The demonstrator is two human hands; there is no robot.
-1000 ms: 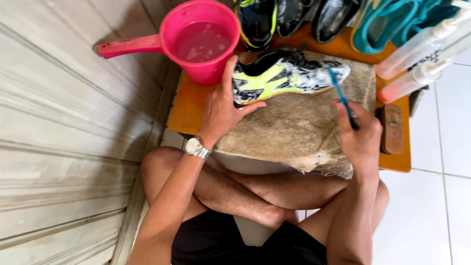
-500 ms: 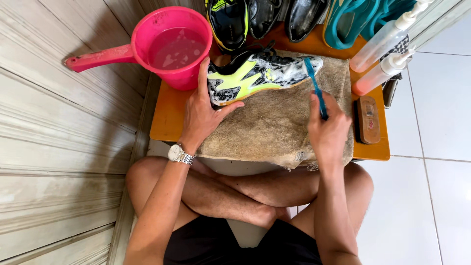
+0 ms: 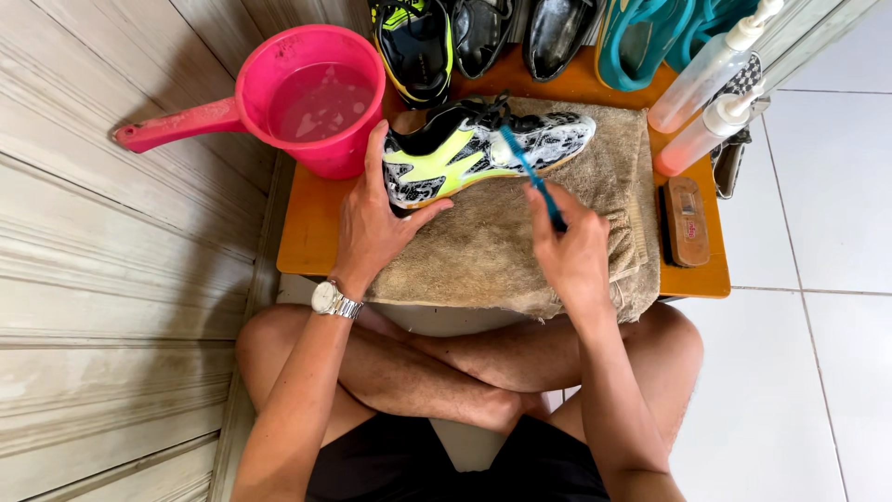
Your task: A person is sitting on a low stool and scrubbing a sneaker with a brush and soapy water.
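Observation:
A neon-yellow, black and white sports shoe (image 3: pixel 483 149) lies on its side on a tan towel (image 3: pixel 502 251) spread over a low orange table (image 3: pixel 307 232). My left hand (image 3: pixel 372 223) grips the shoe's heel end, a silver watch on the wrist. In my right hand (image 3: pixel 571 251) is a blue toothbrush (image 3: pixel 530 172), whose head touches the middle of the shoe's side.
A pink dipper (image 3: pixel 311 98) of water stands at the table's back left. Behind are a second neon shoe (image 3: pixel 413 42), black shoes (image 3: pixel 520 33) and teal sandals (image 3: pixel 650 37). Two pump bottles (image 3: pixel 701 102) and a wooden brush (image 3: pixel 688 223) lie at the right. My crossed legs are under the table.
The view has shifted, so everything sits further right in frame. My right hand has swung the toothbrush leftward from the shoe's toe to the middle of its side.

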